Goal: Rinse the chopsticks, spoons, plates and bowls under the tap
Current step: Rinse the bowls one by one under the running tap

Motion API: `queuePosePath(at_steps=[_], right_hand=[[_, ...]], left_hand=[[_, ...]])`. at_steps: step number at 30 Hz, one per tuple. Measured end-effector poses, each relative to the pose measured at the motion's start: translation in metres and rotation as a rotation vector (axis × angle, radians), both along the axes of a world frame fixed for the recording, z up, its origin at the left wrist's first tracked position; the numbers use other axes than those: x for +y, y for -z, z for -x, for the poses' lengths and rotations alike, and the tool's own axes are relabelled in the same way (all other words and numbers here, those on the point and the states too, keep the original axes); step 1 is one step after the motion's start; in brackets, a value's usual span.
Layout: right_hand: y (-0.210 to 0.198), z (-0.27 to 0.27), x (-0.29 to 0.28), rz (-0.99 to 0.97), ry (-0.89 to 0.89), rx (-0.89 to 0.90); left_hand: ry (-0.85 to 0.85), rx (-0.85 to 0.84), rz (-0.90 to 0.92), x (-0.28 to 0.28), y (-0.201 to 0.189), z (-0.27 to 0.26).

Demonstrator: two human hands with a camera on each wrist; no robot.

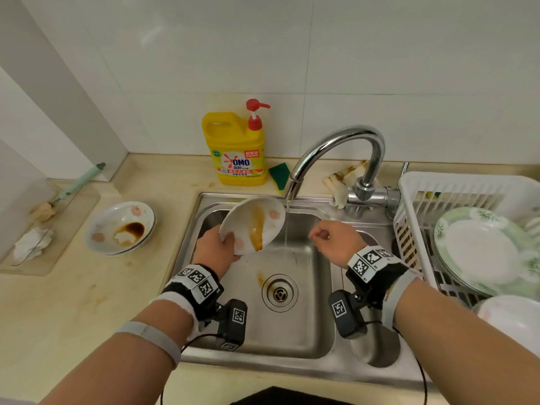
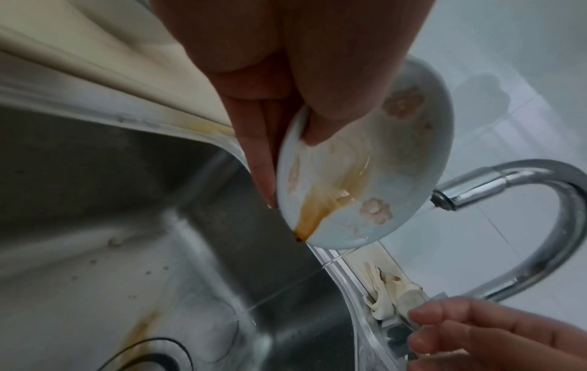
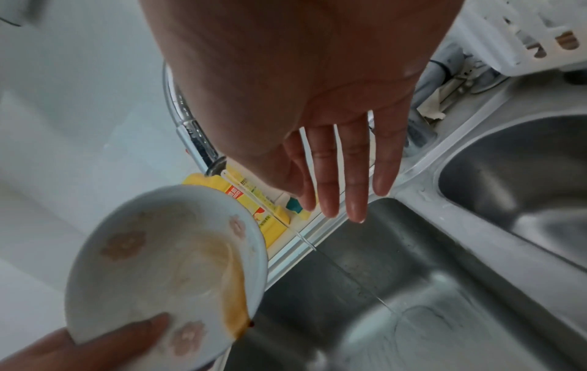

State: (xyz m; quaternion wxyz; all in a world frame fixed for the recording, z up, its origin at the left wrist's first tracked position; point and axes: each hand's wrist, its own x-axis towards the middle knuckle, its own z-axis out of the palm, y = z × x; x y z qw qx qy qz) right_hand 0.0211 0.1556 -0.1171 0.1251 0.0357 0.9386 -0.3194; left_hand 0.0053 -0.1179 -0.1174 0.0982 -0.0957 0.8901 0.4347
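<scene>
**A:** Head view, left to right from the tap (image 1: 336, 153): far left of it on the counter, a second dirty plate (image 1: 119, 228) with dark sauce; just left of the stream, a tilted plate (image 1: 252, 226) held over the sink (image 1: 315, 340).

**B:** Grasped how?

**A:** Left hand (image 1: 214, 248) clamped on the lower rim, thumb inside the dish, other fingers behind. Brown sauce running down to the low edge and dripping. Water falling just right of the plate, not yet on it.

**B:** And right of the tap's stream?

**A:** Right hand (image 1: 336, 239) released, holding nothing; fingers straight and spread in the right wrist view. Further right, a white rack (image 1: 415, 194) with clean plates (image 1: 479, 252).

**B:** Handling?

**A:** Probably glazed ceramic: stiff, breakable, likely slick once wet and greasy. Best pinched at the rim, thumb inside, a second hand under the far edge over that hard steel basin.

**B:** Hidden?

**A:** Plate's underside and the fingers behind it. No chopsticks or spoons made out anywhere. Rack cut off at the right edge.
</scene>
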Motion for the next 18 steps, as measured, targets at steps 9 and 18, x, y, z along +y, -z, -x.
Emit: queuePosePath(at_steps=[9, 18], right_hand=[[0.030, 0.033, -0.027, 0.138, 0.118, -0.097], [0.036, 0.056, -0.055, 0.371, 0.215, -0.056]], left_hand=[[0.005, -0.135, -0.141, -0.002, 0.019, 0.036], [0.101, -0.081, -0.155, -0.001, 0.025, 0.048]])
